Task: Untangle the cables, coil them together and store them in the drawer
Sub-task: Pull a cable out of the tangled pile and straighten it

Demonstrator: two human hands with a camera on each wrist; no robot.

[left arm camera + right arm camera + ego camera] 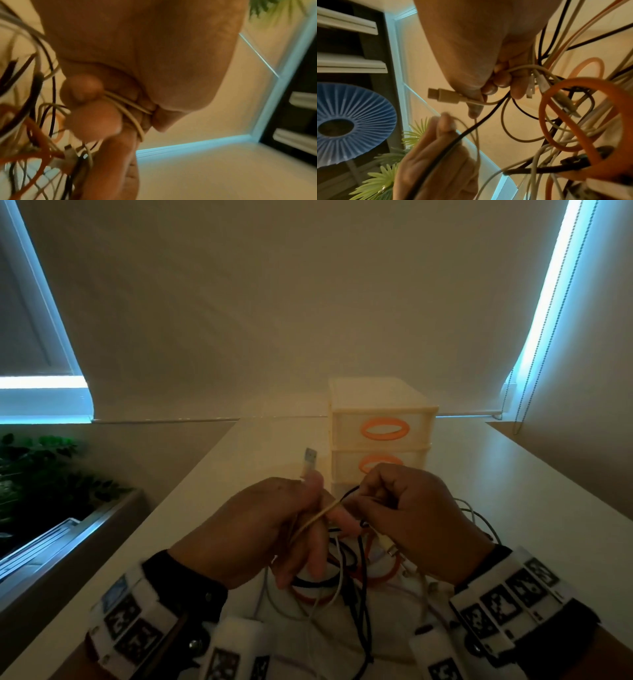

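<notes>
Hands mid-table (cable pinched)

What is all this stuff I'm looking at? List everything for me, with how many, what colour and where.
cables: several, white, black and orange, tangled under both hands
white cable: one, stretched between both hands
USB plug: one, silver tip, sticking up above the left thumb
drawer unit: one, cream, orange oval handles, behind the hands
table: one, white
plant: one, green, far left
window blinds: beige, with a bead chain at right
wrist bands: two, white with black markers
left hand: grip on the white cable
right hand: pinching the same cable
</notes>
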